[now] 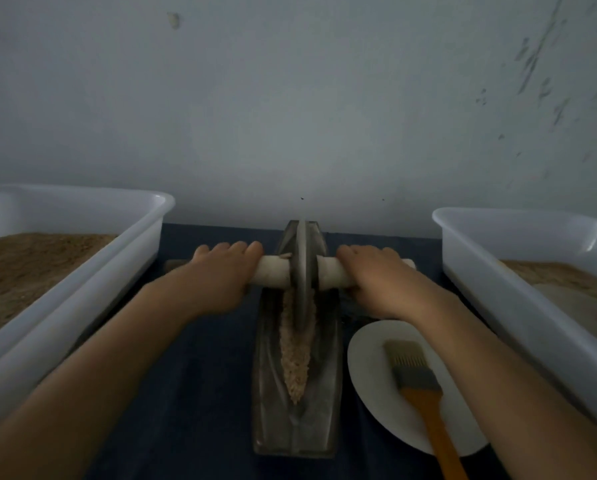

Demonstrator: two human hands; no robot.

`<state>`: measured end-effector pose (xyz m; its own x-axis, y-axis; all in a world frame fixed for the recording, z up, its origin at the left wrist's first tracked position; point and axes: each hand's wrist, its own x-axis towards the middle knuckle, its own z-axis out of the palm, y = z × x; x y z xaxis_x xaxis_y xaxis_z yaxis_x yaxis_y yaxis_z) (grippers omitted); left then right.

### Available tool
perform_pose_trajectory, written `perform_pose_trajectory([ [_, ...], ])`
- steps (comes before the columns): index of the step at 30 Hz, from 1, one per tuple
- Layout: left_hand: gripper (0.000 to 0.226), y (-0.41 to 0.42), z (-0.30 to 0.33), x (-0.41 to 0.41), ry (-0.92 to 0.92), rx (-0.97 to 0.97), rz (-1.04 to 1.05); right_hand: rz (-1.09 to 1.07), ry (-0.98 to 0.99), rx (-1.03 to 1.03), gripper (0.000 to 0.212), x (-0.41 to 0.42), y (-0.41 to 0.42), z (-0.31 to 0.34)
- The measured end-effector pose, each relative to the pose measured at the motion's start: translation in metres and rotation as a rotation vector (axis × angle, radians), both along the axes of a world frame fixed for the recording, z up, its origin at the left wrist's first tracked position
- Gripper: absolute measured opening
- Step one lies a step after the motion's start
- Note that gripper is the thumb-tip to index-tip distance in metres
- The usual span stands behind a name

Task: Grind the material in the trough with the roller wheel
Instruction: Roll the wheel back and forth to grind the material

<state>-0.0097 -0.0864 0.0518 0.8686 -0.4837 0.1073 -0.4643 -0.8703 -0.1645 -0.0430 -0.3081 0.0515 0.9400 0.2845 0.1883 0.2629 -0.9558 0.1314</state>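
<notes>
The roller wheel [302,271] stands upright on edge in the far half of the trough [299,393], a long narrow metal vessel lying on the dark table cover [200,393] and running from 6 o'clock toward 12 o'clock. A ridge of coarse tan material [295,362] fills the groove on the near side of the wheel; the groove beyond the wheel is hidden by the disc. A pale axle handle [273,271] passes through the wheel hub from 9 o'clock to 3 o'clock. The left hand [221,275] grips the handle at 9 o'clock of the wheel, fingers curled over the top; the right hand [376,278] grips it at 3 o'clock in the same way. The thumbs are out of sight beneath the handle. Both handle ends stop short of the flanking tubs. The left tub [82,271], at 9 o'clock, holds brown powder and is cut off by the frame edge; the right tub [498,289], at 3 o'clock, is likewise cut off. At 4 o'clock, just beside the trough, a white plate [369,362] carries a brush [414,375]; the right forearm covers part of the plate, and the brush handle runs out of frame. The trough's far end sits near the wall [290,116].
</notes>
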Motion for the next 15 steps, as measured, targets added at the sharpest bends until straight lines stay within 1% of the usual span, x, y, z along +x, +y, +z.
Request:
perform_pose_trajectory([
  [2,0.036,-0.003,-0.011,0.008,-0.188,-0.043,-0.003,0.007,-0.114,0.003,0.027,0.011,-0.003,-0.009],
  [4,0.039,-0.006,-0.018,0.014,-0.325,-0.075,-0.021,0.004,-0.17,0.029,0.025,0.017,-0.006,-0.014],
  [7,0.043,-0.009,-0.019,0.016,-0.383,-0.098,-0.037,-0.009,-0.187,0.049,0.024,0.019,-0.007,-0.017],
  [10,0.039,-0.006,-0.016,0.013,-0.314,-0.087,-0.034,-0.012,-0.131,0.013,0.025,0.013,-0.005,-0.013],
  [13,0.04,0.0,-0.006,0.003,-0.079,-0.06,-0.019,-0.008,0.0,-0.021,0.029,0.0,0.002,0.0],
  [15,0.037,0.004,0.002,-0.008,0.052,-0.021,-0.05,-0.003,0.113,-0.017,0.03,-0.011,0.006,0.009],
])
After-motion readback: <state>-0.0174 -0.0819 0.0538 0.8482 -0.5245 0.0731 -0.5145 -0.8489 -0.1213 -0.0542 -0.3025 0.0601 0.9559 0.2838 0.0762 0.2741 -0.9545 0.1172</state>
